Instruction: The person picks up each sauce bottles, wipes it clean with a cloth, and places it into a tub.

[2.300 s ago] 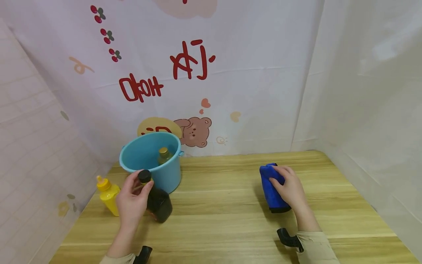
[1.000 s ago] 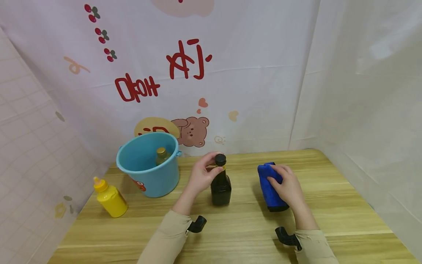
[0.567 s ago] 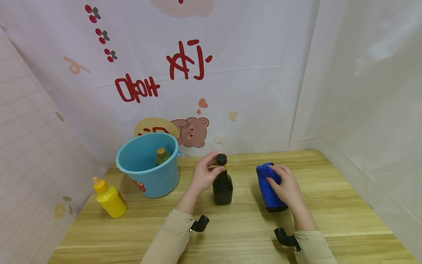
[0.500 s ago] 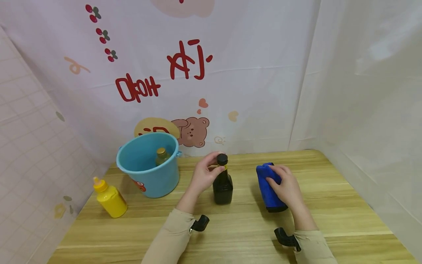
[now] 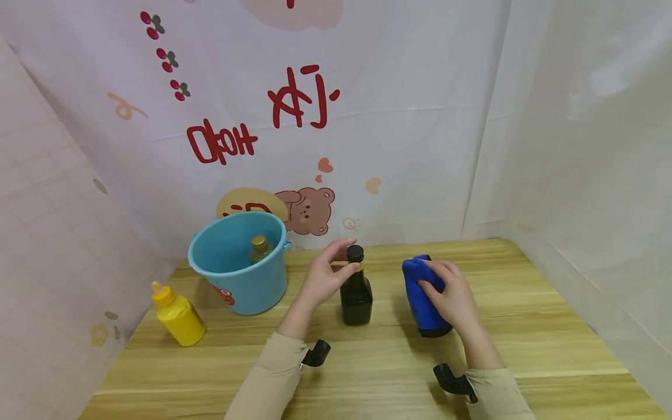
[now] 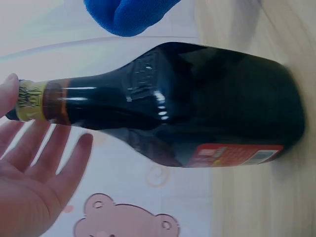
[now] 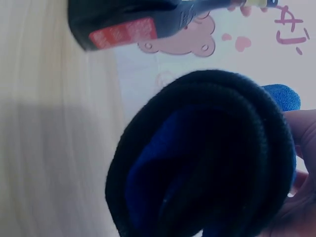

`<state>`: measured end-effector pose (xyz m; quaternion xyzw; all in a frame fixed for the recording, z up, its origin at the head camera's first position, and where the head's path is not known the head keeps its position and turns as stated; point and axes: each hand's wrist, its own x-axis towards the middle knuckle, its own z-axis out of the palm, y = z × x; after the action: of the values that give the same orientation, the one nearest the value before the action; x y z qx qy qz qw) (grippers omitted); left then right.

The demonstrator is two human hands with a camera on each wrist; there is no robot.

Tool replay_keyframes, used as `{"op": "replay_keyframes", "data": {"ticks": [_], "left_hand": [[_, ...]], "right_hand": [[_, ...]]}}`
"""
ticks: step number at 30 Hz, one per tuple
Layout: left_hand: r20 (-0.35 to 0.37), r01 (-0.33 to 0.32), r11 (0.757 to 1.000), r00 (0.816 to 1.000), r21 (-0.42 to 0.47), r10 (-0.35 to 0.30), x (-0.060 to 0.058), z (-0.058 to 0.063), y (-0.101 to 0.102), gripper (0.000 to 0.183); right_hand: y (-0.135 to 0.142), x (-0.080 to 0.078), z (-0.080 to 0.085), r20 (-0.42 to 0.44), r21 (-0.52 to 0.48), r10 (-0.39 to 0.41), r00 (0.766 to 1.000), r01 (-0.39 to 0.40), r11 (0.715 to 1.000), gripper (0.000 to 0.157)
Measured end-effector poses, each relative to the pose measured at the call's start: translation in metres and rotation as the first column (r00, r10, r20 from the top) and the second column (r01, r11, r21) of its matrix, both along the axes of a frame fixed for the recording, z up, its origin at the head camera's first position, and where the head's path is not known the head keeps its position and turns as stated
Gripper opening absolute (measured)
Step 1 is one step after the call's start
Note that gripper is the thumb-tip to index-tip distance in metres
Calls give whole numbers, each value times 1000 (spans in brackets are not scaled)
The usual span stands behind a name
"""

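A dark glass sauce bottle (image 5: 356, 303) with a black cap stands upright mid-table. My left hand (image 5: 322, 277) is at its neck, thumb by the yellow collar and fingers spread loosely behind. In the left wrist view the fingers (image 6: 52, 170) are extended, not curled round the glass, and the label with a barcode shows on the bottle's side. My right hand (image 5: 450, 293) pinches the upper part of a rolled blue towel (image 5: 424, 304) with dark edging, right of the bottle. The towel's open rolled end (image 7: 197, 163) faces the right wrist camera.
A light blue bucket (image 5: 270, 286) stands back left, with a gold-capped bottle (image 5: 259, 249) inside. In front of it to the left is a yellow squeeze bottle (image 5: 181, 319). Patterned white sheeting (image 5: 420, 146) hangs behind and along both sides of the wooden table (image 5: 378, 373).
The left hand carried the sauce bottle from beside the bucket to mid-table, and its fingers have since loosened at the neck. The right hand and towel have shifted slightly left.
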<state>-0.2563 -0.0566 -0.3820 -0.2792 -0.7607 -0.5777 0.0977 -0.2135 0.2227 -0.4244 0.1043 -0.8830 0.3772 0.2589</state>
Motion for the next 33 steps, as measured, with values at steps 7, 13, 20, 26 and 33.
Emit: {"op": "replay_keyframes", "data": {"ticks": [7, 13, 20, 26, 33], "left_hand": [[-3, -82, 996, 997, -22, 82, 8, 8, 0, 39], [9, -132, 991, 991, -33, 132, 10, 8, 4, 29], [-7, -145, 989, 989, 9, 145, 8, 0, 7, 29], [-16, -162, 987, 987, 20, 163, 8, -2, 6, 28], [-23, -173, 985, 984, 21, 174, 8, -4, 7, 27]], "right_hand": [[-18, -1, 12, -127, -71, 35, 991, -44, 997, 40], [-37, -2, 25, -122, -152, 72, 990, -91, 984, 40], [-58, -5, 36, -116, -258, 107, 987, -134, 957, 42], [-76, -9, 40, -152, -292, 139, 979, -179, 940, 43], [-86, -14, 31, -171, -305, 170, 970, -216, 927, 38]]}}
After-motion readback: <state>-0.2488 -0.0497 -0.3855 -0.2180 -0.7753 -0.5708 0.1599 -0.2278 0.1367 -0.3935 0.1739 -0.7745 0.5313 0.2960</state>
